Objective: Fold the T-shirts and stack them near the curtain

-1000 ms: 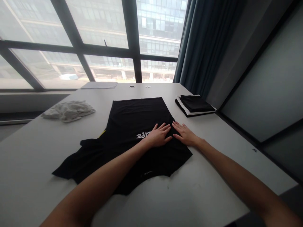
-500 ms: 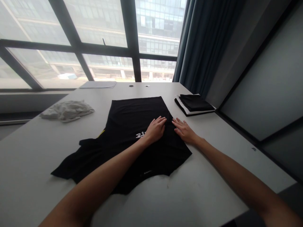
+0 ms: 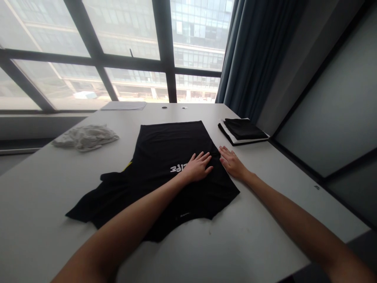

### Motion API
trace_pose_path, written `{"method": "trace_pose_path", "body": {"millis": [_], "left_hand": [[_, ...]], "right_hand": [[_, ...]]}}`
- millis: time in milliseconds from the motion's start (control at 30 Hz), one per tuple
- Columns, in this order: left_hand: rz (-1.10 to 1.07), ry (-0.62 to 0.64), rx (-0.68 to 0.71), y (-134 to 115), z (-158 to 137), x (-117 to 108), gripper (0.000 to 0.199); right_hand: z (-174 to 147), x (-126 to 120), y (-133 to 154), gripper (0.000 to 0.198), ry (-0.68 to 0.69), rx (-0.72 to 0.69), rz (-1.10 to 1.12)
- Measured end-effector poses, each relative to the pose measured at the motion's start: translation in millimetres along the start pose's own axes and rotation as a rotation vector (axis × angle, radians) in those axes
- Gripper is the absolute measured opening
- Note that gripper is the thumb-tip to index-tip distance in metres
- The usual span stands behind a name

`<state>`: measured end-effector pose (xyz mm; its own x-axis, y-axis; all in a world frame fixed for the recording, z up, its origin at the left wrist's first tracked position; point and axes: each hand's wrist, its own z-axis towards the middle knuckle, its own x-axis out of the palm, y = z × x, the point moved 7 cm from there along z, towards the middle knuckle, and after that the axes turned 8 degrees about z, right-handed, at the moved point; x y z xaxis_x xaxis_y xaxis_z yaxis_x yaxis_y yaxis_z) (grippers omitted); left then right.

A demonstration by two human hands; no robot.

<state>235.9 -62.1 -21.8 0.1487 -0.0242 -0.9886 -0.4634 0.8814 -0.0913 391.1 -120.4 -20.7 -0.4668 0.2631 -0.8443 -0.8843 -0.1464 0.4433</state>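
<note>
A black T-shirt (image 3: 167,145) lies spread on the white table, its neckline toward me and its hem toward the window. White lettering shows near its middle, partly covered by my left hand (image 3: 198,167). That hand rests flat on the cloth with the fingers spread. At the shirt's right edge, my right hand (image 3: 232,163) lies with its fingers stretched out, fingertips touching the border of the fabric. Neither hand grips anything. The sleeve on the left is spread out, and a bit of yellow peeks from under the shirt's left side.
A crumpled pale grey cloth (image 3: 85,137) lies on the left of the white table (image 3: 38,188). Folded black and white garments (image 3: 244,129) are stacked at the right. Papers (image 3: 123,105) rest at the far edge by the window, and a dark blue curtain (image 3: 253,51) hangs behind.
My left hand has shifted slightly nearer to me and spread its fingers, uncovering more of the lettering. The right hand stays along the shirt's right edge. The view has moved slightly.
</note>
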Motion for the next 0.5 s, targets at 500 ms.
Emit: {"method": "trace_pose_path", "body": {"millis": [500], "left_hand": [[-0.007, -0.022, -0.003, -0.8, -0.5, -0.2, 0.059]], "right_hand": [[-0.2, 3.0, 0.3, 0.055, 0.012, -0.011, 0.013]]}}
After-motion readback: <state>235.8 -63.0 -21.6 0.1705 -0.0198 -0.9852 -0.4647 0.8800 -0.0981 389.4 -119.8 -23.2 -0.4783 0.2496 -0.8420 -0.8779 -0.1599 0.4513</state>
